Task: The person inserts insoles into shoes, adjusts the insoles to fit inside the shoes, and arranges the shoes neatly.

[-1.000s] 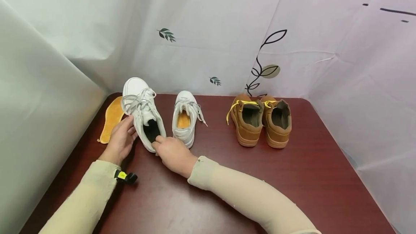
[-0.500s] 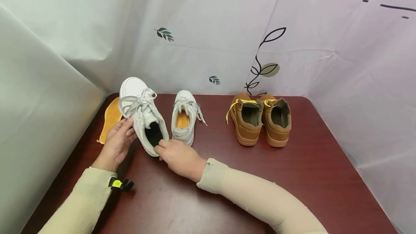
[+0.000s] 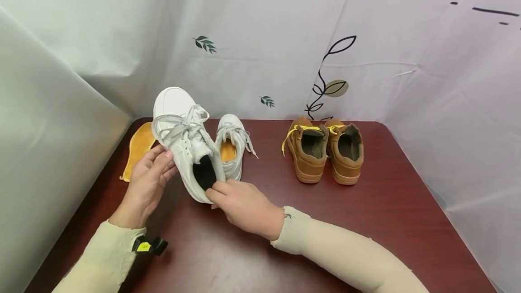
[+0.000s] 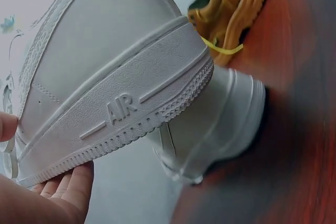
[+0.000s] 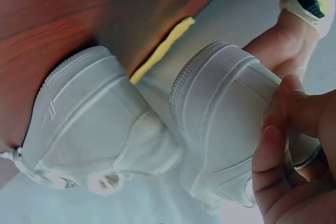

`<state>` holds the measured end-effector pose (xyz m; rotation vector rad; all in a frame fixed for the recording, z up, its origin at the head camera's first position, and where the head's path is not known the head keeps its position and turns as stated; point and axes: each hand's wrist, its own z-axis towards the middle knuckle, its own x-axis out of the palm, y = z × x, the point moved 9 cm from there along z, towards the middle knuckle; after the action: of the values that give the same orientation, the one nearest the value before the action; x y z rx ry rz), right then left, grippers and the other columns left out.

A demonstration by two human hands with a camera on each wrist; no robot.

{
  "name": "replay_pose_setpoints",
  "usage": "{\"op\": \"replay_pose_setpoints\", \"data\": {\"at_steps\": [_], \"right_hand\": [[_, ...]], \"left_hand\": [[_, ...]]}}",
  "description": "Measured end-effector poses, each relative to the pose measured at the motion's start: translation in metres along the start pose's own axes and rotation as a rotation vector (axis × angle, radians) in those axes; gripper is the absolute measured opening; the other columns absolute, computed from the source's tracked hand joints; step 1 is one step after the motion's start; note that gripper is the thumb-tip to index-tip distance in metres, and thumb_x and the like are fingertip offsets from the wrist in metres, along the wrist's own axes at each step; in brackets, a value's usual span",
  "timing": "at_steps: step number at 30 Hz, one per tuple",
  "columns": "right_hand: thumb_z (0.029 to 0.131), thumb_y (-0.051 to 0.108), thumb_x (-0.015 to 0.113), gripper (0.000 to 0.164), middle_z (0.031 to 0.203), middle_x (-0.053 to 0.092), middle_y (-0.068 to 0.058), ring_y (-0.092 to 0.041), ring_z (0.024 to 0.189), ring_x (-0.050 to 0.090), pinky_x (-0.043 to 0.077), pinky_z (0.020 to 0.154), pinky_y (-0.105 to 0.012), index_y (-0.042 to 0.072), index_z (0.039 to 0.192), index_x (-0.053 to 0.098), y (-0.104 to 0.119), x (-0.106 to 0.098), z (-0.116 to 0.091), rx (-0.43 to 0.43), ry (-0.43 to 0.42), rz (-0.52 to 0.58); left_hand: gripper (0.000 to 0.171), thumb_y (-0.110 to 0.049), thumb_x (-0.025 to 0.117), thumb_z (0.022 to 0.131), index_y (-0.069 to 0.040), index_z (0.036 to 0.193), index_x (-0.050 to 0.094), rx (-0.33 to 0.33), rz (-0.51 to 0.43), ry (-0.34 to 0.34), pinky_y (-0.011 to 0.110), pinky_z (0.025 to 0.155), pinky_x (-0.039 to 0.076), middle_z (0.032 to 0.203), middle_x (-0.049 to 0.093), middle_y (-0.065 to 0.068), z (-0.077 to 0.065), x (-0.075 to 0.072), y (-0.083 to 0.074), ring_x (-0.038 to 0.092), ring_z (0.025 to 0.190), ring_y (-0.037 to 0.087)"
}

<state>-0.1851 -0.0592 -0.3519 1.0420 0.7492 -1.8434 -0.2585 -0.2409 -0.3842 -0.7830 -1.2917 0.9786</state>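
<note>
A white lace-up sneaker is raised off the table with its toe tilted up and to the left. My left hand holds its left side, fingers under the sole and thumb on the upper; the left wrist view shows those fingers beneath the "AIR" sidewall. At the heel, my right hand pinches the collar between thumb and fingers. The inside of this sneaker looks dark. Its mate, a second white sneaker with a yellow-orange insole, stands just behind to the right, partly covered by the held one.
A loose yellow-orange insole lies at the table's back left, partly hidden by the held sneaker. Brown shoes with yellow laces, one left and one right, stand at the back right of the dark red table. White curtains enclose it.
Both hands have lifted the white sneaker higher and brought it nearer and to the right, so it now overlaps its mate. The brown shoes and loose insole stay where they were.
</note>
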Motion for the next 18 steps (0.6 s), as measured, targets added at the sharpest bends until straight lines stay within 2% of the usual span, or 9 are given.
{"op": "replay_pose_setpoints", "data": {"at_steps": [3, 10, 18], "right_hand": [[0.096, 0.018, 0.066, 0.006, 0.091, 0.064, 0.006, -0.014, 0.076, 0.060, 0.057, 0.064, -0.025, 0.016, 0.100, 0.063, 0.002, -0.014, -0.011, -0.015, -0.024, 0.010], [0.092, 0.016, 0.071, 0.013, 0.090, 0.063, 0.006, -0.014, 0.071, 0.057, 0.056, 0.059, -0.026, 0.016, 0.102, 0.063, 0.002, -0.036, -0.034, -0.042, -0.057, 0.006], [0.089, 0.015, 0.074, 0.020, 0.089, 0.066, 0.005, -0.013, 0.072, 0.059, 0.056, 0.060, -0.025, 0.011, 0.106, 0.066, -0.004, -0.061, -0.058, -0.047, -0.128, -0.022]], "left_hand": [[0.042, 0.000, 0.052, 0.101, 0.001, 0.139, 0.035, 0.001, 0.049, 0.038, 0.018, 0.084, 0.061, 0.117, 0.066, -0.005, -0.006, 0.015, -0.001, 0.069, 0.103, 0.005], [0.057, 0.000, 0.055, 0.100, 0.005, 0.149, 0.027, -0.009, 0.260, 0.139, 0.014, 0.089, 0.058, 0.125, 0.061, -0.006, -0.015, 0.044, 0.004, 0.066, 0.106, 0.003], [0.063, 0.002, 0.056, 0.099, 0.002, 0.153, 0.024, -0.046, 0.276, 0.205, 0.017, 0.087, 0.059, 0.128, 0.058, -0.005, -0.014, 0.073, 0.020, 0.067, 0.104, 0.003]]}}
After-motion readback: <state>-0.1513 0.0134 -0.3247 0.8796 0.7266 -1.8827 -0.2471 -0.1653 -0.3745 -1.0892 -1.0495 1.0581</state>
